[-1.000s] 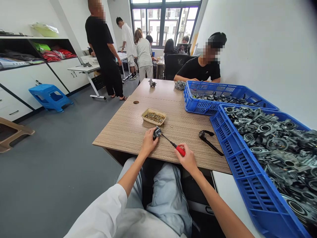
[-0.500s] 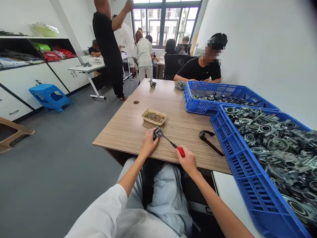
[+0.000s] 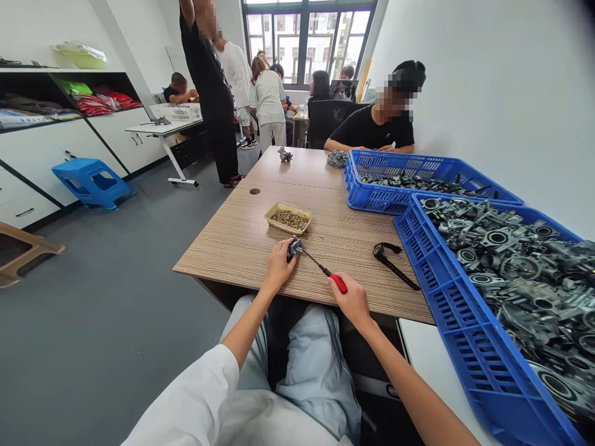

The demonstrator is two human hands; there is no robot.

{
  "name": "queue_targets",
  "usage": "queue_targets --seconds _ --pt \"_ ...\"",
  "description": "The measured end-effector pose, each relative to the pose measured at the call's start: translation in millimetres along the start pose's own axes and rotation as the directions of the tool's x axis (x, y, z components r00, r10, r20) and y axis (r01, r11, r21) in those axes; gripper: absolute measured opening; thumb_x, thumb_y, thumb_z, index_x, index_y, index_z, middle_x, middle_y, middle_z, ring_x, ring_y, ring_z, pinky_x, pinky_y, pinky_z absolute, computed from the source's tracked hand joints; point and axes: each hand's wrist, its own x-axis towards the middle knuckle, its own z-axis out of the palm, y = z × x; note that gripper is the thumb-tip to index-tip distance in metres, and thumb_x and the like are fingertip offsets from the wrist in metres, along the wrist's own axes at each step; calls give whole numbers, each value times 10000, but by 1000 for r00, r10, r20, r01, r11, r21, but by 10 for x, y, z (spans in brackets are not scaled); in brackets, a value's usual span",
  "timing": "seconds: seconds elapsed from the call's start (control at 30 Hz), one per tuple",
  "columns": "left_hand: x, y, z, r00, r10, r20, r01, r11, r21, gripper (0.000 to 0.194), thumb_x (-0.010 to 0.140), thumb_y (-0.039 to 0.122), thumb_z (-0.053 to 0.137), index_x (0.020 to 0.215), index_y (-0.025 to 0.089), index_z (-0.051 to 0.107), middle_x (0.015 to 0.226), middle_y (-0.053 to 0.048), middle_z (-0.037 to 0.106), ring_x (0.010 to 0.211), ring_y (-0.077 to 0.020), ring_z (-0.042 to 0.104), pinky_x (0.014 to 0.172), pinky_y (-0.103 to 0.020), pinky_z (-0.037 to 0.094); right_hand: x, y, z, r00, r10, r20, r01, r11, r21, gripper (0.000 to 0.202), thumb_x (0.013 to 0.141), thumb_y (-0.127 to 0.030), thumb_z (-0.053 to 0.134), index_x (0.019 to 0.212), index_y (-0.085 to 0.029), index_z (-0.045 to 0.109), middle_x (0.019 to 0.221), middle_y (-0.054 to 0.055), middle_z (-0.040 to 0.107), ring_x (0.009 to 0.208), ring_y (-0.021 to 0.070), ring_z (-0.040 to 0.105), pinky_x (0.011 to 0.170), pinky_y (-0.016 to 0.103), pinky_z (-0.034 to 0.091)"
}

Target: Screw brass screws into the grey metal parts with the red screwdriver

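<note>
My left hand (image 3: 279, 263) is closed around a small grey metal casting (image 3: 294, 248), which looks like a carburetor body, just above the wooden table (image 3: 223, 248). In my right hand (image 3: 351, 297) is a screwdriver (image 3: 338, 283) with a red and black handle. Its thin shaft points left and its tip meets the right side of the casting. What exactly the tip sits in is too small to make out. Just beyond the casting stands a cream tray (image 3: 270, 221) of small brass-coloured parts, with a tiny loose piece beside it.
A black wristwatch (image 3: 393, 265) lies to the right. Blue crates (image 3: 446, 316) of metal castings and another blue crate (image 3: 357, 195) of dark parts line the right side. Another casting (image 3: 285, 155) stands at the far end. A co-worker (image 3: 376, 127) sits across; others are behind.
My hands, the casting and the screwdriver keep nearly the same position. In the background, the standing person in black has shifted slightly right with an arm raised higher.
</note>
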Motion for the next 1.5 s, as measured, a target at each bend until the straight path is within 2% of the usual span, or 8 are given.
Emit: queue_targets --seconds 0.13,0.37,0.5,1.2,1.5 --pt "-6 2 -2 1000 -1 3 1 1000 -2 580 868 112 647 1421 235 519 1389 -95 613 1289 -286 552 1134 -481 463 2 11 -1 999 28 40 -28 1000 -1 339 1050 -502 506 1015 -240 719 910 47 778 828 250 726 747 325 487" --pt "-10 12 -12 1000 -6 -3 6 1000 -13 585 869 114 647 1424 247 518 1374 -95 622 1285 -285 559 1131 -482 465 19 -4 -12 997 -11 -75 17 997 81 300 1040 -466 529 1040 -212 688 983 84 763 895 257 715 823 347 524" --pt "-13 10 -10 1000 -2 -7 2 1000 -9 586 872 113 644 1427 254 521 1381 -93 619 1285 -287 559 1132 -484 466 25 -6 -6 995 -40 -95 47 996 78 287 1035 -457 538 1096 -209 671 1046 103 750 956 271 708 869 381 540" --pt "-10 40 -28 1000 -3 11 3 1000 7 578 879 115 624 1433 245 520 1394 -97 612 1289 -291 550 1129 -491 463 7 -12 -11 997 -51 -55 54 997 57 289 1037 -451 525 1132 -214 659 1091 115 731 1002 279 697 893 393 538" --pt "-6 22 -21 1000 18 24 -19 998 53 576 902 120 609 1452 251 503 1402 -90 608 1280 -293 530 1125 -496 457 44 -13 -47 1000 26 -2 -26 994 109 309 1018 -484 547 1027 -221 709 972 74 771 876 254 713 801 342 516"
